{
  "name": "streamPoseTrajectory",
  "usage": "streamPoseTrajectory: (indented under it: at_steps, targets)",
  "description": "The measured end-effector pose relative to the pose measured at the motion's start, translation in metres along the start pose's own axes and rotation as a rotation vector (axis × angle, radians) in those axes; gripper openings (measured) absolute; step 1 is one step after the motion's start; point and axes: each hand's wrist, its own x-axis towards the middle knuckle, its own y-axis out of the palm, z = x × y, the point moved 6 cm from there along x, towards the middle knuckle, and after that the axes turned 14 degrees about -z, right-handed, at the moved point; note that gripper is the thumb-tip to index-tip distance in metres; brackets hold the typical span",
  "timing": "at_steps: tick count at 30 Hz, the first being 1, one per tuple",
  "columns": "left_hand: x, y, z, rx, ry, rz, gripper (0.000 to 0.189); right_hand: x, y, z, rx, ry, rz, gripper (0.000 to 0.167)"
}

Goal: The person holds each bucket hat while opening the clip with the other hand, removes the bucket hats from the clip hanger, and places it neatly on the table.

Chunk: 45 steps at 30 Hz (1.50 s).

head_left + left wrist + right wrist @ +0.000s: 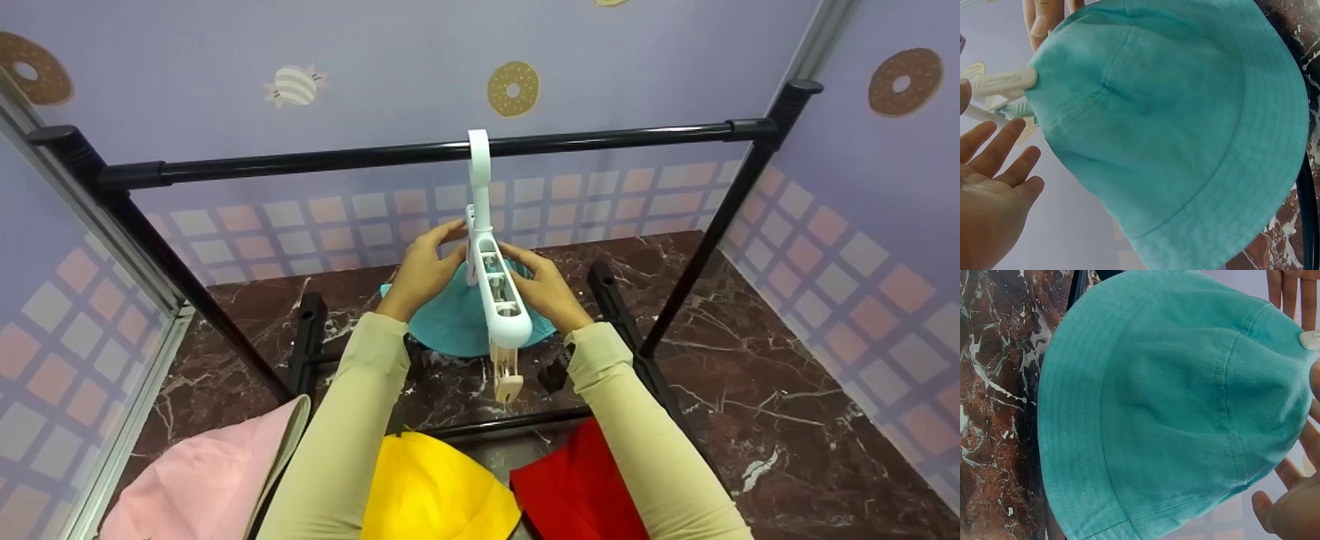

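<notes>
A white clip hanger [502,292] hangs by its hook over the black rail, seen nearly end-on in the head view. A teal bucket hat [1168,112] hangs from it, crown up. One pale clip [1010,81] grips the top of the crown in the left wrist view; the clip's edge [1310,340] also shows in the right wrist view. My left hand [424,274] is at the hanger's left side, fingers spread and loose, thumb close to the clip. Opposite it, my right hand [547,289] has relaxed fingers beside the hanger and crown. Exact fingertip contact is partly hidden.
The black rail [315,163] runs across the rack between two posts, with a lower bar [525,422] near the marble floor [765,375]. A pink hat [206,472], a yellow hat [435,487] and a red hat [577,487] sit in front. Walls enclose the rack behind and at both sides.
</notes>
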Motion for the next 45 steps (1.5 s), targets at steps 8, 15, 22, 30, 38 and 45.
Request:
streamPoseTrajectory:
  at_steps: [8, 15, 22, 30, 38, 45]
  targets:
    - [-0.003, 0.003, -0.01, -0.01, -0.039, -0.022, 0.051, 0.003, 0.003, 0.004, -0.099, -0.062, -0.027, 0.043]
    - [-0.009, 0.001, -0.025, 0.016, -0.078, -0.052, 0.049, 0.006, 0.005, 0.005, -0.135, -0.106, -0.048, 0.039]
    - [-0.006, 0.004, -0.024, -0.027, -0.104, -0.044, 0.048, 0.007, 0.006, 0.007, -0.166, -0.132, -0.058, 0.031]
    - [-0.006, 0.007, -0.02, -0.07, -0.189, -0.047, 0.042, 0.007, 0.006, 0.008, -0.166, -0.136, -0.066, 0.024]
    - [0.002, 0.015, 0.001, -0.074, -0.179, -0.052, 0.04, 0.005, 0.006, 0.006, -0.083, -0.074, -0.077, 0.022]
    - [0.001, 0.016, 0.004, -0.073, -0.159, -0.077, 0.038, 0.002, 0.007, 0.003, 0.031, -0.026, -0.051, 0.022]
